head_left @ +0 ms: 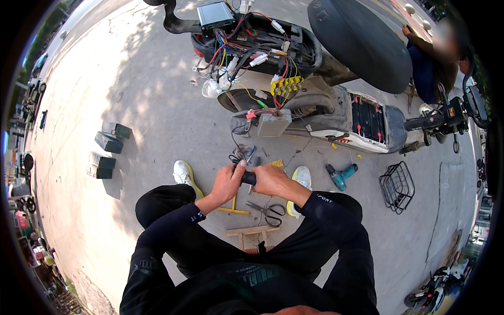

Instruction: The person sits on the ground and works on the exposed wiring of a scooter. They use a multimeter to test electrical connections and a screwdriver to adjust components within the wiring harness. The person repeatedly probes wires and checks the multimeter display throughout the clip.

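Observation:
My left hand [229, 181] is closed around one end of a short black cylindrical piece [248, 178], thumb on top. From the other side my right hand [273, 182] grips near it, its fingers partly hidden. Whether the piece is a tape roll or a handle I cannot tell. Beyond both hands lies an electric scooter [325, 113] with its wiring exposed. A grey box [274, 123] with wires hangs at its side, below a yellow terminal block [286, 85]. Thin black wire coils [237, 156] lie just past my left hand.
Scissors [268, 212] and a yellow T-shaped tool [234, 211] lie between my feet. A teal cordless drill [342, 176] and a black wire basket [397, 187] are on the right. Several dark batteries [108, 142] stand left. Another person [428, 65] sits behind the scooter.

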Demonstrator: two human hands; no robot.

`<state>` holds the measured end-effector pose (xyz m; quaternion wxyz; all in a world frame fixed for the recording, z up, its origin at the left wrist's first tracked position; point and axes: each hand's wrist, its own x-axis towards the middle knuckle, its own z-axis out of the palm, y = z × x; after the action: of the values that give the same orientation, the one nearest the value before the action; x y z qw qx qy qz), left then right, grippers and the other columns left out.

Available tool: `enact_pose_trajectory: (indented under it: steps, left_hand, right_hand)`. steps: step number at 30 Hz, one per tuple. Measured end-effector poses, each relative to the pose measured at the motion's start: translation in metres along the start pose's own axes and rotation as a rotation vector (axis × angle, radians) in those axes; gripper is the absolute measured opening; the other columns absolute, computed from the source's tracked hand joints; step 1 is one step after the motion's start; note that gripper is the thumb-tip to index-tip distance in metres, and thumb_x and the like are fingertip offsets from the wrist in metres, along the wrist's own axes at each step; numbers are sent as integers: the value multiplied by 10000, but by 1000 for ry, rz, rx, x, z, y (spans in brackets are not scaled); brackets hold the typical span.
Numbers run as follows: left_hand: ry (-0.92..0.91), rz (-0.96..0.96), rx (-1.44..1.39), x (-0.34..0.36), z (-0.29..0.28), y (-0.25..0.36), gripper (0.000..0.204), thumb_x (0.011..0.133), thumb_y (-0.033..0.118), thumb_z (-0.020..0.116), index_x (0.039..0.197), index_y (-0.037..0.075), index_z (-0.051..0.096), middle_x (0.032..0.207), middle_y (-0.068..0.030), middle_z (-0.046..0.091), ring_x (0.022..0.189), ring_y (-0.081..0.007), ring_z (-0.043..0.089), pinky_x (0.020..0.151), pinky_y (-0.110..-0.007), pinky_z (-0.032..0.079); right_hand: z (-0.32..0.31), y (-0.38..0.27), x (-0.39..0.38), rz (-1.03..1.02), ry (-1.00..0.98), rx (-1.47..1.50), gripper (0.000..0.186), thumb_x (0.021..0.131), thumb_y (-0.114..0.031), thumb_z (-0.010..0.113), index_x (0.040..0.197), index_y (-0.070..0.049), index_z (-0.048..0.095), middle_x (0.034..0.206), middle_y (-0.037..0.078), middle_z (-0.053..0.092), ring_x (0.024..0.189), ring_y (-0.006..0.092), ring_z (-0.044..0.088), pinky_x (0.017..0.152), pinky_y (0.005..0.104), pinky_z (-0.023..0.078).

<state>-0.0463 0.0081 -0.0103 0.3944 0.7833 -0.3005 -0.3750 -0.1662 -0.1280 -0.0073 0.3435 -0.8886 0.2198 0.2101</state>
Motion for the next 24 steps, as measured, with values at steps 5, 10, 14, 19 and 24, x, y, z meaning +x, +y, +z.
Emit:
enact_pose_trajectory:
  steps: [5, 10, 14, 19, 24]
  left_hand:
    - [-22, -10, -6, 0, 0, -2, 638, 1028, 515, 414, 775, -40, 602, 575, -103, 540, 543, -204, 537, 552, -373, 421]
    - [-6, 5, 16, 0, 0, 1, 639, 1017, 504, 420, 745, -48, 592, 575, -177, 567, 585, -343, 593, 598, -448, 450]
    - [-2, 5, 19, 0, -1, 3, 642, 1011, 506, 426, 736, -50, 591, 576, -211, 579, 604, -403, 619, 621, -480, 465]
    - [-4, -1, 20, 0, 0, 3, 647, 1009, 512, 427, 739, -52, 596, 577, -210, 579, 608, -403, 619, 625, -479, 464]
    - [-10, -14, 15, 0, 0, 2, 659, 1009, 523, 418, 741, -52, 597, 594, -216, 584, 636, -415, 621, 635, -484, 462]
  right_hand:
    - [-4, -3, -2, 24, -20, 3, 336, 690, -223, 743, 996, -91, 706, 874, 185, 719, 865, 394, 693, 765, 488, 550]
    - [-6, -6, -3, 38, -33, -2, 323, 692, -220, 737, 986, -91, 710, 869, 188, 720, 867, 389, 696, 770, 484, 551]
    - [-5, -4, -3, 40, -32, 1, 319, 692, -222, 735, 983, -93, 713, 870, 192, 720, 867, 389, 696, 771, 482, 552]
    - [-6, -4, -3, 48, -36, -1, 318, 696, -227, 731, 986, -96, 712, 875, 190, 720, 871, 388, 696, 774, 480, 551]
    - [-17, -13, -9, 33, -48, 20, 271, 732, -144, 667, 980, -45, 715, 913, 231, 716, 910, 394, 698, 812, 489, 552]
